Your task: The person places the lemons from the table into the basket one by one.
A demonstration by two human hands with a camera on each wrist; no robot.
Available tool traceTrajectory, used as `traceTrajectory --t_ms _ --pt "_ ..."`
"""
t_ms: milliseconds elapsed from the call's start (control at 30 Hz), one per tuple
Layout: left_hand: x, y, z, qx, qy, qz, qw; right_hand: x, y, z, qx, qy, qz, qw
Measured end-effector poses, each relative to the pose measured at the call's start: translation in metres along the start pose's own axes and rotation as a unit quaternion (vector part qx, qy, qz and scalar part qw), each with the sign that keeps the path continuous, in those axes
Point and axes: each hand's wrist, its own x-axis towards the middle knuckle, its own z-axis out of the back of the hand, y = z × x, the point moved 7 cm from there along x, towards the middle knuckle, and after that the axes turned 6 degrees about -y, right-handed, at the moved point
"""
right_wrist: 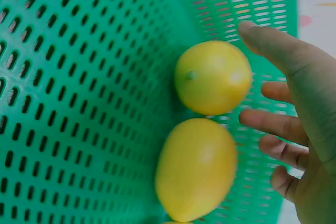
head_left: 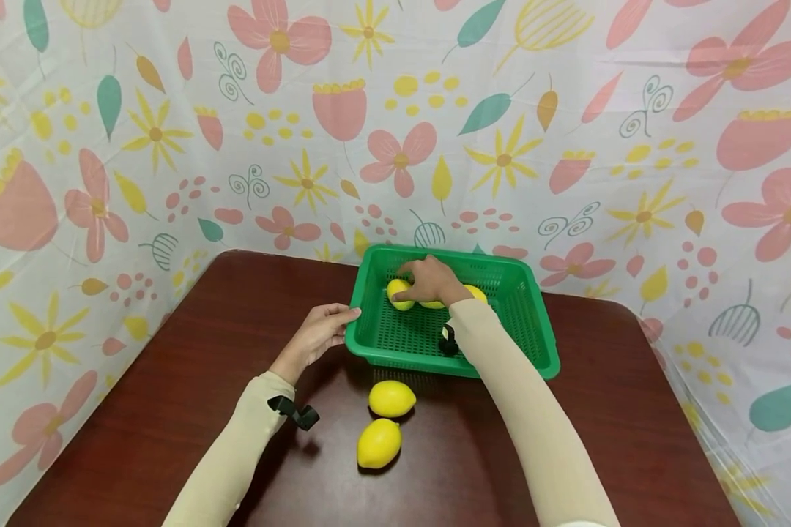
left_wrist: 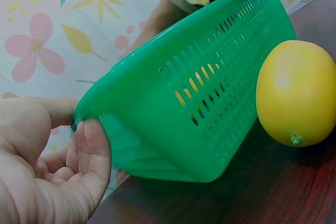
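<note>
A green perforated plastic basket (head_left: 540,362) stands toward the back of the table, a few yellow lemons inside it. My left hand (head_left: 323,328) pinches the basket's left rim between thumb and fingers; the left wrist view shows this grip close up. Inside the basket, my right hand (head_left: 431,280) is over the leftmost lemon (head_left: 398,285). In the right wrist view its fingers are spread, with a gap between them and that lemon (right_wrist: 212,77). A second lemon (right_wrist: 197,169) lies right beside it along the basket wall.
In front of the basket, two more lemons, a farther one (head_left: 392,399) and a nearer one (head_left: 379,443), lie on the dark brown table (head_left: 191,351). A floral-patterned cloth (head_left: 395,95) hangs behind and beside the table. Black straps circle both wrists.
</note>
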Motion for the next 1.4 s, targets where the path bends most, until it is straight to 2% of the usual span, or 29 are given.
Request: traceTrajectory --t_ms 133,267,433,600,733,967,1167,1400 --pt "0.001 -0.001 0.001 -0.003 0.0 0.003 1.0 -0.009 0.008 0.02 0.033 -0.006 0.014 0.999" --pt "0.001 -0.001 0.002 -0.007 -0.001 0.01 0.9999 -0.027 0.019 0.043 0.046 -0.035 0.011 0.998" --pt "0.002 0.001 0.0 -0.013 0.002 0.014 0.9998 -0.06 0.026 0.067 0.05 -0.091 -0.024 0.994" --pt "0.0 0.002 0.001 -0.014 0.002 0.014 0.9998 -0.1 0.04 0.075 0.08 -0.136 -0.03 0.987" --pt "0.0 0.002 0.002 -0.014 0.003 0.011 0.9998 -0.133 0.054 0.071 0.081 -0.16 -0.02 0.984" --pt "0.001 0.0 -0.001 -0.01 0.004 0.006 0.9999 -0.182 0.079 0.057 0.064 -0.199 0.027 0.977" --pt "0.002 -0.002 0.0 -0.004 -0.008 0.005 1.0 -0.208 0.096 0.035 0.079 -0.179 0.039 0.98" --pt "0.0 -0.002 0.0 -0.002 -0.005 0.007 1.0 -0.227 0.111 0.007 0.094 -0.159 0.061 0.981"
